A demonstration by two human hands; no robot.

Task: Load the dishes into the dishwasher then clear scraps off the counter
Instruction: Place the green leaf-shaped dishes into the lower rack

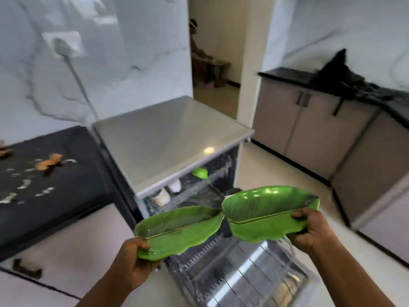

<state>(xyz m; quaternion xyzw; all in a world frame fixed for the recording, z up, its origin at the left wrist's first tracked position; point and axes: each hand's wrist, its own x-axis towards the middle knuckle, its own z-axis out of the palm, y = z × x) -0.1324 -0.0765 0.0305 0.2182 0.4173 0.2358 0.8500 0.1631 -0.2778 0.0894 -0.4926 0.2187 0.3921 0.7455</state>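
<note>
Blur is softening most of the frame, so the contents of the dishwasher (199, 185) at centre are hard to read: a green piece (200, 172) and two pale items (168, 191) are sitting in the upper rack, their kind unclear. Both forearms are running off the bottom edge. The left hand (135, 260) is gripping the near end of a green leaf-shaped plate (177, 229) at lower centre, thumb curled over its rim. The right hand (309, 229) is holding a second leaf-shaped plate (265, 213) at lower right, fingers wrapped over its edge. Both plates are hovering above the pulled-out lower rack (232, 269), partly covering it. Scraps (49, 162) are lying on the dark table (66, 196) at left. A dark shape (340, 72) is resting on the far table at upper right, too blurred to name.
</note>
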